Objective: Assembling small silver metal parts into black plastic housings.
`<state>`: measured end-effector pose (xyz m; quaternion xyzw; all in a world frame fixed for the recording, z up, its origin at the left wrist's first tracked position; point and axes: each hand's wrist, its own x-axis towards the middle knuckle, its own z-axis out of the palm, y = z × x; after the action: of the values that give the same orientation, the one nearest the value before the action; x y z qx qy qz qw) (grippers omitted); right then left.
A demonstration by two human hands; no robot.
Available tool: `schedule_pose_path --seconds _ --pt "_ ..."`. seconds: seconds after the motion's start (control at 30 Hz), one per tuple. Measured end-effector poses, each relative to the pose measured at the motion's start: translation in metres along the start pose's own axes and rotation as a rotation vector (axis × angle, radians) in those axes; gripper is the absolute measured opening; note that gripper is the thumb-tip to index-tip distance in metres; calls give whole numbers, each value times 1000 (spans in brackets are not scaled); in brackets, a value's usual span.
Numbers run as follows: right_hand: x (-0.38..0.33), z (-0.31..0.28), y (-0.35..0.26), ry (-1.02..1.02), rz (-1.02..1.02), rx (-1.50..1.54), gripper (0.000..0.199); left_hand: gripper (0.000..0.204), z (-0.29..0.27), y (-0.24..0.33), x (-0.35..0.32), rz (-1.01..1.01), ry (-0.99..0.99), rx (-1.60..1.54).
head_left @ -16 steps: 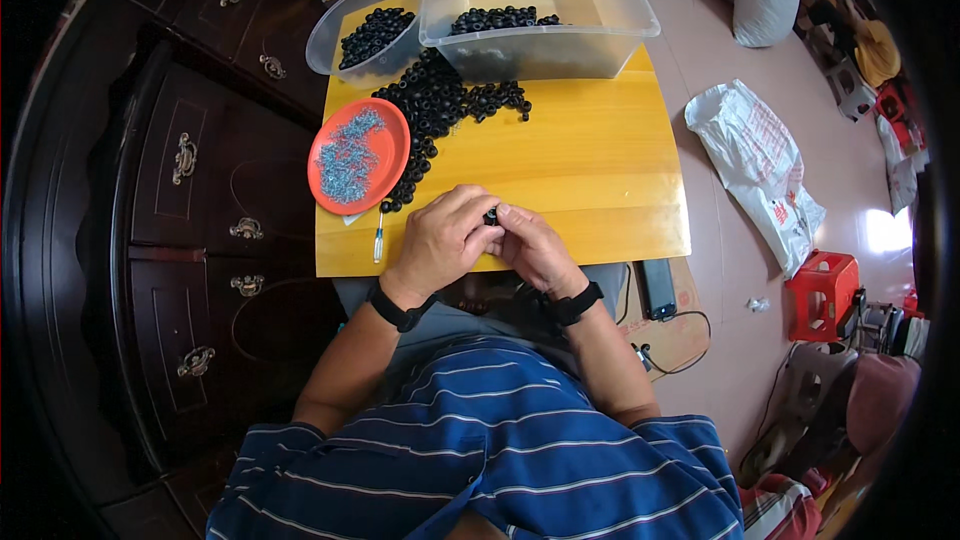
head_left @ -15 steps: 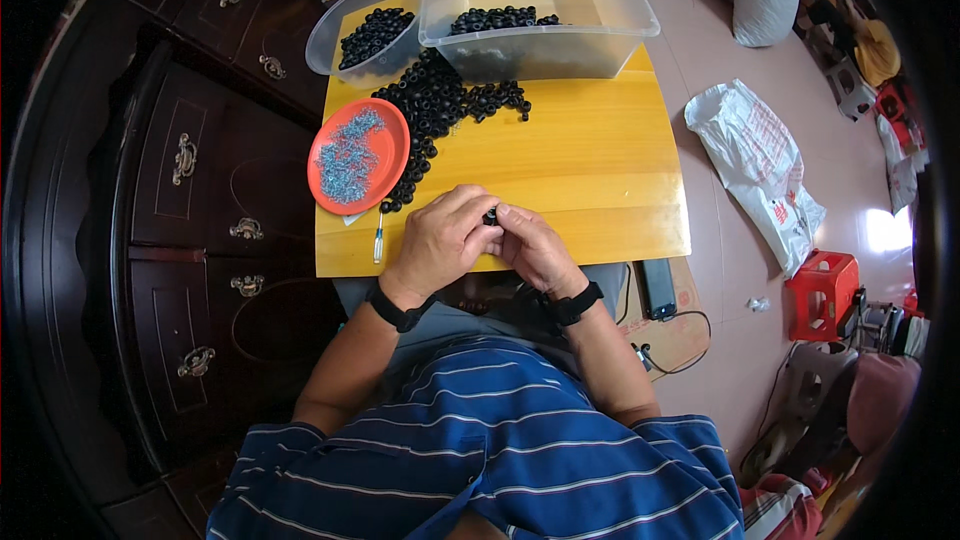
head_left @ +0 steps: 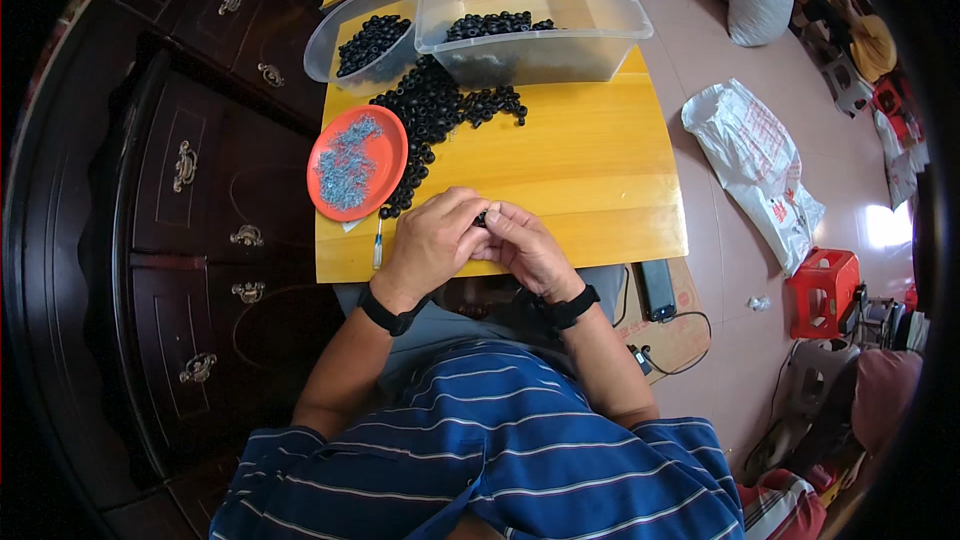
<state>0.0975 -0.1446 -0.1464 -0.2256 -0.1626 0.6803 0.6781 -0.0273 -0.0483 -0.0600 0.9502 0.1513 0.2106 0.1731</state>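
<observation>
At the table's (head_left: 560, 170) near edge, left hand (head_left: 432, 245) and right hand (head_left: 522, 248) pinch a small black ring (head_left: 481, 218), its facing hidden; a white bag (head_left: 755, 165) lies on the floor.

A heap of rings (head_left: 437, 115) lies on the table (head_left: 590, 170), between plate (head_left: 357, 162) and tub (head_left: 535, 10).

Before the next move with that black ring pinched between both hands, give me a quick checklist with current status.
1. Small black ring held between left hand and right hand: ok.
2. Whether the ring is fully seated or fitted: cannot tell, fingers hide it.
3. Orange plate of small metal pieces beside the left hand: ok.
4. Pile of black rings on the yellow table ahead: ok.
5. Clear tub upright behind the pile: ok.
</observation>
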Motion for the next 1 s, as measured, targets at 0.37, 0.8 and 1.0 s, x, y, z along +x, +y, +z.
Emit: schedule_pose_path --seconds 0.37,0.8,1.0 --pt "2 -1 1 28 35 -56 24 29 -4 2 -5 -44 -25 -76" --pt "4 -4 3 51 17 -25 25 30 -13 3 -6 -58 -51 -49" --pt "1 16 4 216 -17 -196 25 30 -19 4 -8 -71 -100 48"
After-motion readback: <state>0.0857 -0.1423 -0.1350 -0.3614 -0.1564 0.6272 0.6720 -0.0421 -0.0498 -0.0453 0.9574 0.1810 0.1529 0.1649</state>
